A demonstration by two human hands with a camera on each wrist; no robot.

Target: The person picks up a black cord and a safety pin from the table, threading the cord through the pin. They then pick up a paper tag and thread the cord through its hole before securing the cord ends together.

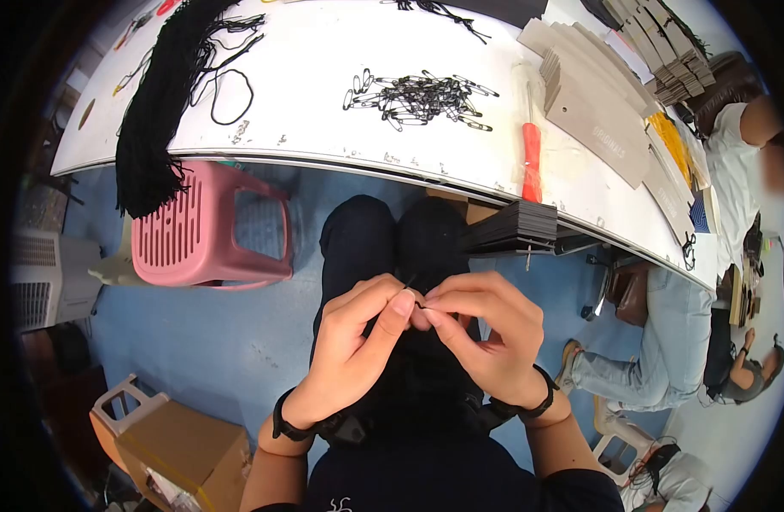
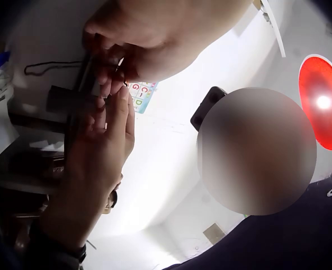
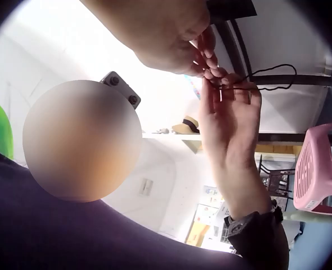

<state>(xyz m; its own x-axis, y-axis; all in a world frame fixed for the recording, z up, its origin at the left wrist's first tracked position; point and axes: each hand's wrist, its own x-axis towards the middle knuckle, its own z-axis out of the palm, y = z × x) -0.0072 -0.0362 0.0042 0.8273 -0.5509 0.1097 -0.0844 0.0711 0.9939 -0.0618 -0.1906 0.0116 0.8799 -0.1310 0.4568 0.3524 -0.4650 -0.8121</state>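
Observation:
Over the lap, my left hand and right hand meet fingertip to fingertip. Between them runs a thin black cord, pinched by the thumb and fingers of each hand. A loop of this cord trails out past the left fingers in the right wrist view. Its ends are hidden among the fingertips. On the white table ahead lie a heap of black safety pins and, farther left, a thick bundle of black cords hanging over the edge.
A red-handled tool lies right of the pins, beside grey cardboard sheets. Below the table edge is a stack of black cards. A pink stool stands at left, a cardboard box behind it. Other people sit at right.

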